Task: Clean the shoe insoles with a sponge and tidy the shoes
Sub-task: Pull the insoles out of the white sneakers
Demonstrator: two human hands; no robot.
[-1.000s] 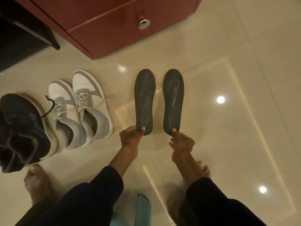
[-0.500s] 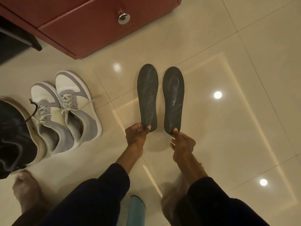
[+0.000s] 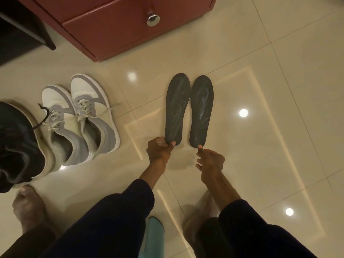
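Two dark grey insoles lie side by side on the tiled floor, toes pointing away from me. My left hand (image 3: 158, 151) pinches the heel of the left insole (image 3: 176, 108). My right hand (image 3: 210, 162) holds the heel of the right insole (image 3: 201, 110), thumb tip on top. The two insoles nearly touch along their inner edges. A pair of white and grey sneakers (image 3: 80, 118) stands to the left, laces loose. A teal object (image 3: 154, 237), possibly the sponge, shows between my legs at the bottom.
A black shoe with a pale sole (image 3: 16, 142) sits at the far left, beside my bare foot (image 3: 28, 207). A red cabinet (image 3: 130, 25) with a round metal knob (image 3: 153, 18) stands behind. Dark furniture (image 3: 24, 25) fills the top left corner. Glossy tiles extend to the right.
Both hands have brought the insoles closer together, so the gap between them has nearly closed. My head view has shifted; the sneakers have not moved on the floor.
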